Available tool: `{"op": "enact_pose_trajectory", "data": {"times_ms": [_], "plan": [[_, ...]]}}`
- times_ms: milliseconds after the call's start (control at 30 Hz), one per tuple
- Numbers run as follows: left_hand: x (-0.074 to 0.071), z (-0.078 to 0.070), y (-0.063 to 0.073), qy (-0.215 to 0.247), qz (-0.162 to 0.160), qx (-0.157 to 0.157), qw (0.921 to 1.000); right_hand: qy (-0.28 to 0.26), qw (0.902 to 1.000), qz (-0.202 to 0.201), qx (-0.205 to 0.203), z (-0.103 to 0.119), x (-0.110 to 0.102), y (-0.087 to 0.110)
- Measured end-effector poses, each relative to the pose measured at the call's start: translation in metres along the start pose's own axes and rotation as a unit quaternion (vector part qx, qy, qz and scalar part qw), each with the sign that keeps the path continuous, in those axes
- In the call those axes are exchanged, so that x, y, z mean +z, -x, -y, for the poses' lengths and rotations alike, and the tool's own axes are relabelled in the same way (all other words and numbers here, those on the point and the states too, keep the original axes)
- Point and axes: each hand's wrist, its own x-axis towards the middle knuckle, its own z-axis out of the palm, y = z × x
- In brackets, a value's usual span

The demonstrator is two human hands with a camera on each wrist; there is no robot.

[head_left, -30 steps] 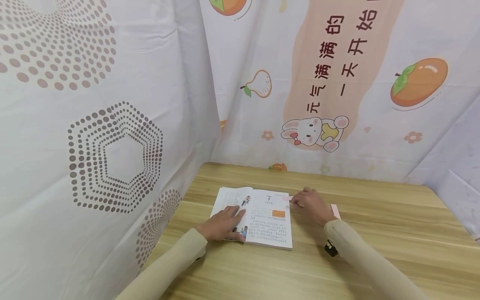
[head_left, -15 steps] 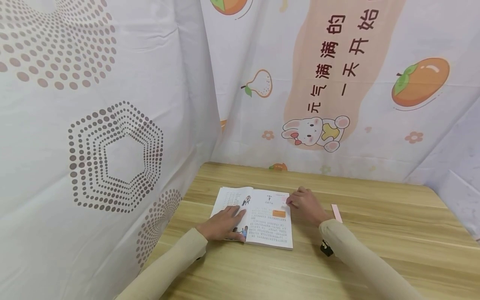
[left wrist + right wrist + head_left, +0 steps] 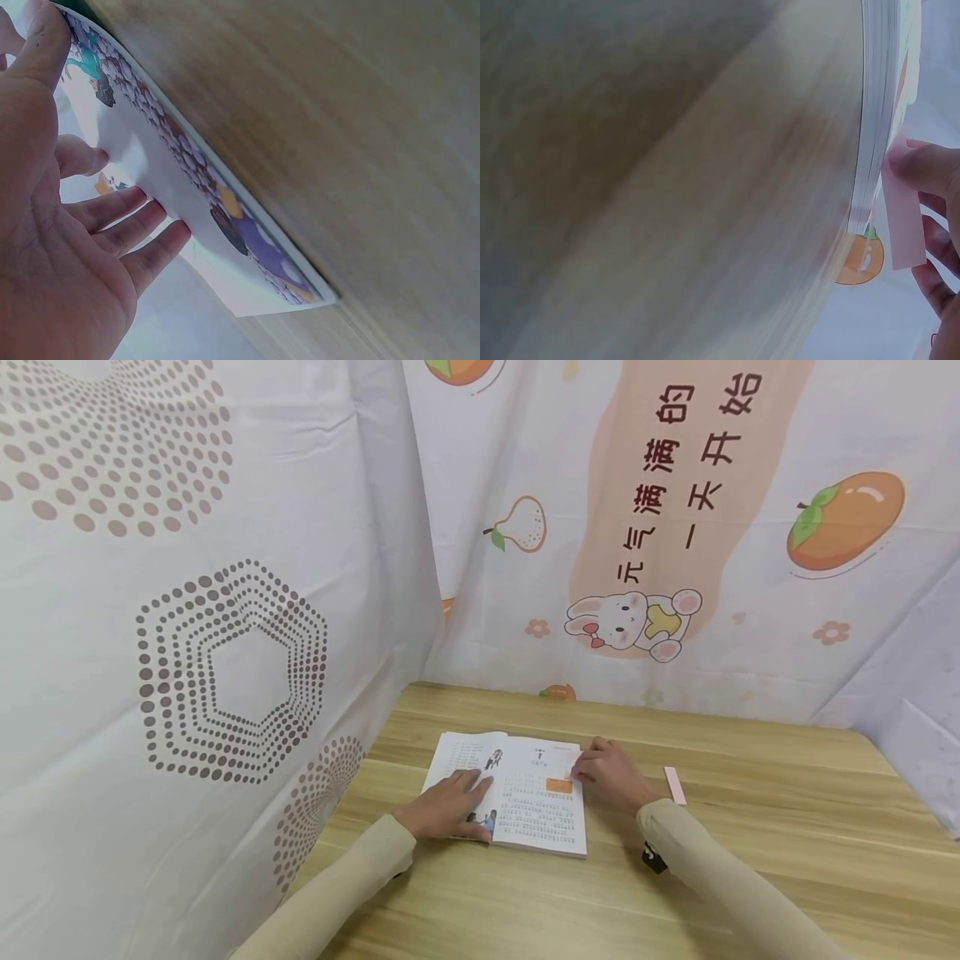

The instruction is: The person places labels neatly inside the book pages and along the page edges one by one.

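— If twelve o'clock points away from the person, where does the book (image 3: 540, 822) lie?

— On the table (image 3: 795, 835), toward its nine o'clock side. It is spread flat, one hand on it and the other at its edge. An orange box (image 3: 558, 786) is printed at the book's three o'clock.

— How is the left hand (image 3: 448, 806)?

— Resting on the left page, at about nine o'clock, fingers stretched out, grasping nothing. Its thumb lies near the fold, toward the six o'clock edge.

— And the right hand (image 3: 617, 774)?

— That one pinches a pale pink strip (image 3: 906, 232) between thumb and fingers, at the book's two o'clock, by the right page's edge. I can't tell whether the strip's end touches the page.

— Is there another?

— Yes, a second strip (image 3: 675, 786) lies on the table at three o'clock from the right hand, well apart from the book and near the right sleeve (image 3: 708, 856).

— What stands around the table?

— At twelve o'clock hangs a white cloth (image 3: 480, 639) printed with a rabbit (image 3: 630, 622), fruit and writing. At nine to ten o'clock hangs a dotted cloth (image 3: 247, 672).
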Motion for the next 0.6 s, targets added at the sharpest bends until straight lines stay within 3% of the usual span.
{"op": "enact_pose_trajectory", "data": {"times_ms": [233, 467, 600], "plan": [[-0.0034, -0.0022, 0.0006, -0.001, 0.004, 0.000, 1.0000, 0.012, 0.9993, 0.036, -0.004, 0.0035, -0.0032, 0.0000], [-0.0030, -0.0011, 0.0002, 0.004, 0.002, 0.004, 1.0000, 0.067, 0.9930, 0.094, -0.026, 0.0057, -0.0082, -0.0017], [-0.0020, 0.0006, 0.0004, 0.001, 0.004, 0.007, 1.0000, 0.088, 0.9900, 0.105, -0.036, 0.0073, -0.0063, -0.0024]]}}
